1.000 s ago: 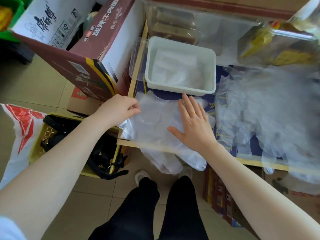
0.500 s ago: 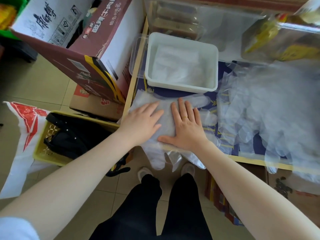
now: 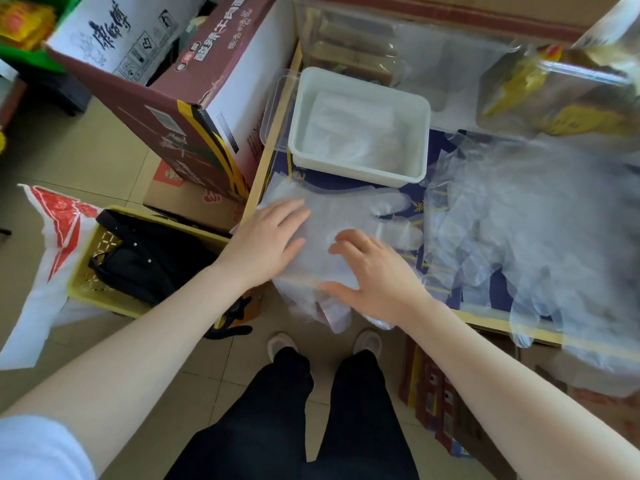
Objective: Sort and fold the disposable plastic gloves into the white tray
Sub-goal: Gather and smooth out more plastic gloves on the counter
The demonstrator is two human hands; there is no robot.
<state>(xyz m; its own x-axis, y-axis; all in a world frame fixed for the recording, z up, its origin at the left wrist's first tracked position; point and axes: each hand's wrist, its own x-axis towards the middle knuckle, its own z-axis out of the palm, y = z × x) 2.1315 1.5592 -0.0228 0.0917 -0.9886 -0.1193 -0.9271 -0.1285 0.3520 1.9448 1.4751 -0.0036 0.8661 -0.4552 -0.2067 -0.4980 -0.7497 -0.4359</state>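
Head view is showing the left hand (image 3: pixel 266 242) lying flat, fingers straight, on a clear plastic glove (image 3: pixel 329 233) spread on the desk (image 3: pixel 485 318). The right hand (image 3: pixel 375 271) is touching the same glove with its grip loosely arched. The white tray (image 3: pixel 360 126), holding folded gloves, is sitting just behind; a loose glove pile (image 3: pixel 533 230) is lying to the right.

Place: small shop stockroom | Evidence: printed cardboard carton (image 3: pixel 194 109) left of white tray (image 3: pixel 360 168); packaged goods in clear wrap (image 3: pixel 561 95) to the tray's right; tiled floor (image 3: pixel 104 161) below
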